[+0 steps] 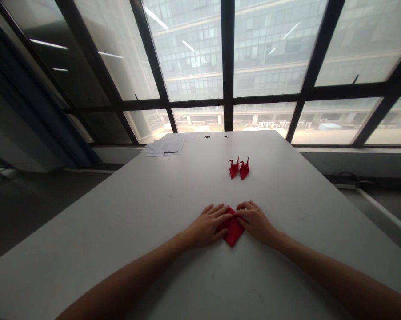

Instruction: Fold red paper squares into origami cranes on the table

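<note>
A folded piece of red origami paper [233, 234] lies on the white table, one corner pointing toward me. My left hand [209, 226] rests flat over its left side, fingers stretched out and apart. At the paper's upper right edge, my right hand [255, 221] has its thumb and index finger pinched together on the paper. Both hands cover parts of the sheet, so its full outline is hidden. Beyond my hands stand two finished red paper cranes, a left crane [234, 169] and a right crane [244, 170], side by side.
Loose white paper sheets [167, 146] with a dark pen-like stick [170, 152] lie at the table's far left. Small dark round spots mark the far end. Dark-framed windows [228, 66] rise behind the table [154, 191]; a blue curtain [37, 102] hangs at left.
</note>
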`<act>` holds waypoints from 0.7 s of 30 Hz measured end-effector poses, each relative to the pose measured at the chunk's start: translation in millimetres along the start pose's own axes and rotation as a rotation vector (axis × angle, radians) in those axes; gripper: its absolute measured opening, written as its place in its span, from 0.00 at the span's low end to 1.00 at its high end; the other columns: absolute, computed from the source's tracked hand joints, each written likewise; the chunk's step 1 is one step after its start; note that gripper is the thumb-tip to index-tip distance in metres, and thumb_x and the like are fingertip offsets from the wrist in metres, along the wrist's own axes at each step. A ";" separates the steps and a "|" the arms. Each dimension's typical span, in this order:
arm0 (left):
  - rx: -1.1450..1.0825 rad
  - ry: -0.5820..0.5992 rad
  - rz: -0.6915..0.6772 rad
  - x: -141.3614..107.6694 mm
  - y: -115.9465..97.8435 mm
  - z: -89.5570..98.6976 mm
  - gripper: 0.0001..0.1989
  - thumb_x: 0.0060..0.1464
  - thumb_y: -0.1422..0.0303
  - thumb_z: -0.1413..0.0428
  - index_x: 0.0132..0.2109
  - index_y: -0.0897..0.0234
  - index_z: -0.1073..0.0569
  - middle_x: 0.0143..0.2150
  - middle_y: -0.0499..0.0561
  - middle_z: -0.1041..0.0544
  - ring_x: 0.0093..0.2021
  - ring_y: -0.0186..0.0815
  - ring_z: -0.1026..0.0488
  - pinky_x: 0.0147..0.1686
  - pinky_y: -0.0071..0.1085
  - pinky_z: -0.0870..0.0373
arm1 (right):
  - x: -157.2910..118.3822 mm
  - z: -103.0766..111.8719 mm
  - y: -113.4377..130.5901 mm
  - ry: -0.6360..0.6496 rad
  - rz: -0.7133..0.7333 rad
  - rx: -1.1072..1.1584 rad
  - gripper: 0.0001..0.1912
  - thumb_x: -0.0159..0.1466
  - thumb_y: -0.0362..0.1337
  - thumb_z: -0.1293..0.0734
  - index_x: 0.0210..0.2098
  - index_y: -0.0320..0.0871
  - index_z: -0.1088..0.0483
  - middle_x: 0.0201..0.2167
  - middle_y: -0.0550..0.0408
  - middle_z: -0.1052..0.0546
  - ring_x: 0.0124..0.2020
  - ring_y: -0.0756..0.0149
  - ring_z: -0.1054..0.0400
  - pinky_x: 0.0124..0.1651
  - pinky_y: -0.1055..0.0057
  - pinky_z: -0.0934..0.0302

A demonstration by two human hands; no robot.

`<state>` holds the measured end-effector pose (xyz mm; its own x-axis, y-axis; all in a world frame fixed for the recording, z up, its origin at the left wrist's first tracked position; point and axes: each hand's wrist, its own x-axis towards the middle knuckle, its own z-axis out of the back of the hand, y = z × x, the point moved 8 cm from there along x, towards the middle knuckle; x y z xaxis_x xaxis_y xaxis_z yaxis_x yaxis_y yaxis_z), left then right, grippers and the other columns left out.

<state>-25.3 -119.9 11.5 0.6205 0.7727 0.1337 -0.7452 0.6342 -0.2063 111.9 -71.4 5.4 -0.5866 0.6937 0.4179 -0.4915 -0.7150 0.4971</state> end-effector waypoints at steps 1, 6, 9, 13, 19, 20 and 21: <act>-0.003 0.006 0.006 -0.5 1.0 -0.4 0.28 0.63 0.59 0.47 0.68 0.50 0.41 0.71 0.51 0.44 0.72 0.47 0.51 0.69 0.51 0.55 | -0.4 -0.1 1.2 0.003 0.002 -0.015 0.11 0.64 0.29 0.34 0.40 0.49 0.22 0.43 0.54 0.24 0.46 0.61 0.33 0.54 0.62 0.40; -0.062 -0.006 0.029 -0.9 5.6 -0.9 0.36 0.61 0.57 0.45 0.71 0.54 0.49 0.72 0.52 0.46 0.73 0.46 0.56 0.69 0.52 0.56 | -3.3 -0.5 9.8 0.021 0.027 -0.059 0.12 0.67 0.30 0.36 0.44 0.49 0.23 0.45 0.53 0.23 0.49 0.59 0.33 0.55 0.60 0.40; -0.094 -0.113 0.076 -0.4 11.9 6.5 0.35 0.64 0.59 0.49 0.72 0.59 0.52 0.72 0.54 0.46 0.73 0.43 0.54 0.70 0.47 0.53 | -4.1 -0.3 13.3 0.030 0.045 -0.068 0.12 0.67 0.31 0.36 0.45 0.50 0.23 0.46 0.53 0.23 0.50 0.59 0.33 0.55 0.60 0.40; -0.085 -0.213 0.056 -0.3 10.1 13.5 0.24 0.69 0.68 0.59 0.70 0.57 0.44 0.69 0.51 0.39 0.70 0.37 0.45 0.69 0.42 0.49 | -4.0 -0.4 14.0 0.038 0.062 -0.109 0.12 0.67 0.32 0.36 0.46 0.51 0.23 0.47 0.52 0.23 0.50 0.59 0.33 0.54 0.59 0.40; -0.022 0.080 -0.002 0.5 0.6 -11.7 0.34 0.66 0.52 0.55 0.73 0.57 0.54 0.73 0.54 0.51 0.73 0.42 0.55 0.70 0.46 0.58 | -3.5 -0.7 9.9 0.056 0.084 -0.121 0.14 0.68 0.31 0.37 0.47 0.50 0.23 0.50 0.52 0.23 0.54 0.59 0.33 0.58 0.58 0.42; -0.015 0.097 0.006 0.3 1.1 -13.3 0.35 0.66 0.50 0.56 0.73 0.57 0.56 0.74 0.54 0.53 0.73 0.42 0.57 0.70 0.47 0.60 | -3.8 -0.5 9.7 0.058 0.079 -0.126 0.15 0.68 0.31 0.38 0.48 0.50 0.24 0.52 0.52 0.24 0.56 0.58 0.34 0.59 0.57 0.42; -0.007 0.099 0.015 0.1 1.8 -13.8 0.35 0.66 0.50 0.56 0.73 0.57 0.57 0.74 0.54 0.54 0.73 0.43 0.58 0.70 0.47 0.61 | -4.2 -0.2 10.1 0.058 0.073 -0.132 0.16 0.68 0.31 0.39 0.50 0.49 0.25 0.53 0.51 0.24 0.57 0.57 0.34 0.60 0.57 0.43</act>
<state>-23.2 -119.1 -2.2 0.6305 0.7754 0.0337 -0.7532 0.6218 -0.2148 109.3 -81.6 8.5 -0.6582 0.6363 0.4023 -0.5247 -0.7710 0.3610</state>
